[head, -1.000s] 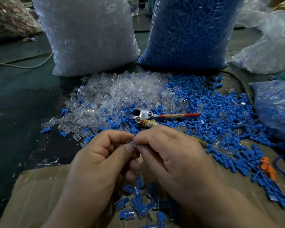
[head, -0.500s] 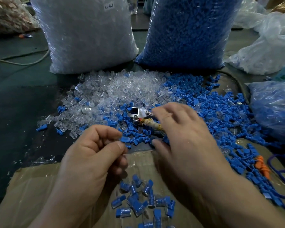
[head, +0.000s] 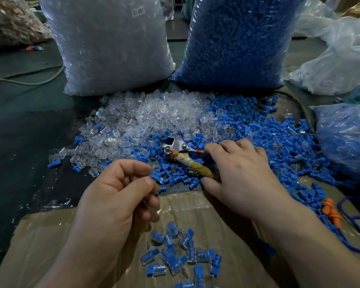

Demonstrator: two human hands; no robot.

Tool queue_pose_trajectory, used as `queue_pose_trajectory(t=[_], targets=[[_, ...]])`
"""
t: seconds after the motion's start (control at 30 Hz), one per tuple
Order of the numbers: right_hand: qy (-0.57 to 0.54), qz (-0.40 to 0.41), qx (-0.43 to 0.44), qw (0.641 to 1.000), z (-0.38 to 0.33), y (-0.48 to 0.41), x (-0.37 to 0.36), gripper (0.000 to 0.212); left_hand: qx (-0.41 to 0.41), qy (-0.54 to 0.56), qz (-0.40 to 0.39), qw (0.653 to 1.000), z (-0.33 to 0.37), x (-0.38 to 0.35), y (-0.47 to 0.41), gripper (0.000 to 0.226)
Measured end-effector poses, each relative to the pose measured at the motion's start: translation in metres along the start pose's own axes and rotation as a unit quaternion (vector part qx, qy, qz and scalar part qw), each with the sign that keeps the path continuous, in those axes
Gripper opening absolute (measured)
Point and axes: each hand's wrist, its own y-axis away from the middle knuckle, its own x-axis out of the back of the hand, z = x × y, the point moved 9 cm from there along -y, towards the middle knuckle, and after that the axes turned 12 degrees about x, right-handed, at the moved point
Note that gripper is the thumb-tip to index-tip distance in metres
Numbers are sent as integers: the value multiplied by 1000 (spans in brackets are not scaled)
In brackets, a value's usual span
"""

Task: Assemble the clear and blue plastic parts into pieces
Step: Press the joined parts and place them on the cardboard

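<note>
My left hand [head: 116,196] pinches a small blue part [head: 154,176] between thumb and forefinger, just above the cardboard's far edge. My right hand [head: 243,175] lies over the handles of metal pliers [head: 175,145], thumb under the cloth-wrapped handle and fingertips on the red one. Loose clear parts [head: 154,113] are heaped behind the pliers, and loose blue parts [head: 258,129] spread to the right. Several assembled clear-and-blue pieces [head: 181,256] lie on the cardboard [head: 50,235] below my hands.
A large bag of clear parts [head: 112,48] and a large bag of blue parts [head: 237,42] stand at the back. Another bag of blue parts [head: 345,138] sits at the right. An orange item [head: 330,210] and a blue cord [head: 353,225] lie near the right edge.
My hands were together on one piece; the right hand left it and moved forward and right onto the pliers' handles. The left hand still pinches the blue part.
</note>
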Motion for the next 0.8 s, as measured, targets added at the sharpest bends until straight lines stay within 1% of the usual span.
queue_pose_trajectory(t=[0.07,0.1,0.2,0.27,0.33,0.4,0.5,0.67,0.7,0.8], targets=[[-20,28,-10,999,0,0,6,55,-12,-7,9,1000,3,2,1,18],[-26,44,-15,999,1,0,10,54,-22,-10,13,1000,5,4,1,19],[-86,117,-11,989,1,8,27,57,-37,-3,27,999,6,11,0,29],[-136,157,10,978,-5,14,38,61,-33,20,34,999,5,14,-1,29],[-139,149,41,978,-16,18,40,63,-33,30,38,998,5,16,-2,26],[-113,108,73,985,-23,21,35,62,-40,30,35,998,5,18,-4,25],[-102,49,108,988,-29,22,28,63,-68,-10,38,997,8,22,-7,27],[-120,46,139,982,-35,24,29,62,-98,-7,19,995,13,22,-8,13],[-123,47,142,981,-35,24,30,63,-101,-9,18,995,12,23,-8,14],[-129,40,143,980,-33,23,29,66,-108,-19,22,994,12,24,-8,30]])
